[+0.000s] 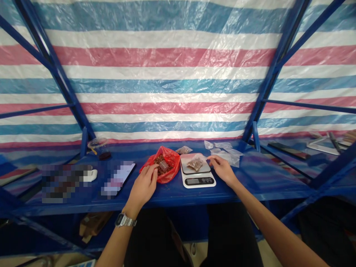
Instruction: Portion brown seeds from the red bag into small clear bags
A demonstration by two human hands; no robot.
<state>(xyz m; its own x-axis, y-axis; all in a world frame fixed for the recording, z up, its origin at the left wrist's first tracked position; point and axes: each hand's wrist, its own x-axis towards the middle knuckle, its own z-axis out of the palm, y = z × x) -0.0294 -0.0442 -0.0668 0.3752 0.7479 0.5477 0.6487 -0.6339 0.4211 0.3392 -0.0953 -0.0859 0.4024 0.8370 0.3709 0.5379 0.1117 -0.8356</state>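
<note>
A red plastic bag lies spread with small brown pellets or beans and a clear plastic scoop or small cup inside. My left hand is at its left rim, fingers curled closed over the edge. To the right is a white kitchen scale with a small clear bag of brown contents on its platform. Beside the scale's right edge, my right hand has thumb and fingers pressed together near the platform's corner; what they hold, if anything, is too small to make out.
Clear zip bags lie behind my right hand. Another filled bag sits behind the scale. A phone, a white object and a clear plastic cup are left. Blue metal posts flank the striped sheet.
</note>
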